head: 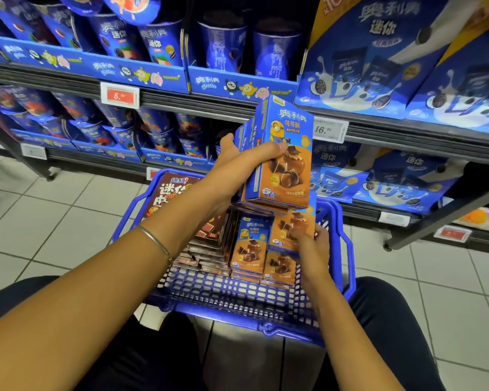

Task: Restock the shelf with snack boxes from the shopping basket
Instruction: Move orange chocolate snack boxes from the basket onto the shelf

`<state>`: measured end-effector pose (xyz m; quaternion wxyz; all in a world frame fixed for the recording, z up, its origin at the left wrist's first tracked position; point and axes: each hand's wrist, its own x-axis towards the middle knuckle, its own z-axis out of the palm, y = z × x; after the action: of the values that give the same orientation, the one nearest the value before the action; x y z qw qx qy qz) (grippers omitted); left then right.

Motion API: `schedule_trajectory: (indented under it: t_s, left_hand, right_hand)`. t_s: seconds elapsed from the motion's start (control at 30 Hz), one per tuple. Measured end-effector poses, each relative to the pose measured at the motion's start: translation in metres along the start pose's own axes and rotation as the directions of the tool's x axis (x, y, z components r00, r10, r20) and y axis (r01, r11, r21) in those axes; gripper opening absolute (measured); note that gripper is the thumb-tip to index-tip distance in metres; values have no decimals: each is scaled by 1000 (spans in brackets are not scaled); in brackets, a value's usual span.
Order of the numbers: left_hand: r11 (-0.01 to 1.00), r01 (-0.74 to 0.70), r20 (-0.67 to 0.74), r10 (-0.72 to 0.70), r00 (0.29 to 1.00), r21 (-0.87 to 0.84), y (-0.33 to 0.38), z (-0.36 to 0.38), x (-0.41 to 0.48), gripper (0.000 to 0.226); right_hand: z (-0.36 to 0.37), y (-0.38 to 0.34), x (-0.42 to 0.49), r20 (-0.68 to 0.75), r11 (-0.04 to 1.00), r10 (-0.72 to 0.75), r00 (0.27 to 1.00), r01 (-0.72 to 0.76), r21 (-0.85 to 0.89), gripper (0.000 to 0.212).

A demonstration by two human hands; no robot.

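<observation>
at the far left the shelf (pixel 181 102) carries blue snack cups (pixel 116 38) in printed trays, with a red price tag (pixel 120 95) on its rail. my left forearm (pixel 96 292) runs up from the lower left corner, a thin bangle (pixel 156 241) round the wrist. my left hand (pixel 237 162) is up above the shopping basket (pixel 223 294), in front of the shelf's lower levels, and grips a bundle of snack boxes (pixel 285 176). the thumb (pixel 271 149) lies across the blue-and-orange front of the nearest box and the fingers wrap round the back. the bundle is tilted, its top leaning toward the shelf. how many boxes are in it i cannot tell, though i see the edges of several.

below it, the blue basket stands on the tiled floor (pixel 54 215), between my legs (pixel 393 320) and the shelf. in its left part a brown cookie box (pixel 170 193) leans upright, and just beside that is a stack of dark flat boxes (pixel 209 249). in its right part more blue-and-orange boxes (pixel 250 246) stand on end, packed together. my right hand (pixel 312 246) is in at the basket's right side. its fingers (pixel 298 234) curl over the orange face of the upper snack box (pixel 280 230); the thumb is hidden.

further right a white price tag (pixel 329 129) sits on the rail, with large blue cookie bags (pixel 378 60) on the levels above and below it.
</observation>
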<state>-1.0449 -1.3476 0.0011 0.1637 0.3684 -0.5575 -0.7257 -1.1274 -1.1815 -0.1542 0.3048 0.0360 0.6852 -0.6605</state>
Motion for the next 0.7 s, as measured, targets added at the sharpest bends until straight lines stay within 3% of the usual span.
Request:
schedule_trajectory:
  t_s: [0.17,0.33,0.4,0.57,0.7]
  left_hand:
    - [995,-93,-56,91,994,-33,16,-11,6,87]
    - [991,-118,-48,116,992,-62,19,-15,9,84]
    - [991,-119,-33,117,993,-65,18,-11,9,96]
    - [985,-147,-27,145,989,-94,12,-5,11,102]
    - [982,-161,-29,158,987,-102,3,-2,12,97]
  right_hand:
    - [-21,-60,-20,135,945,-109,985,61,320,26]
    - [-17,-123,-30,320,849,-246,915,44,527,14]
    - [-7,-142,-34,331,868,-263,906,73,491,15]
    - [23,-163,-47,372,951,-244,896,146,272,56]
    - [33,-165,-44,492,957,-205,846,68,281,54]
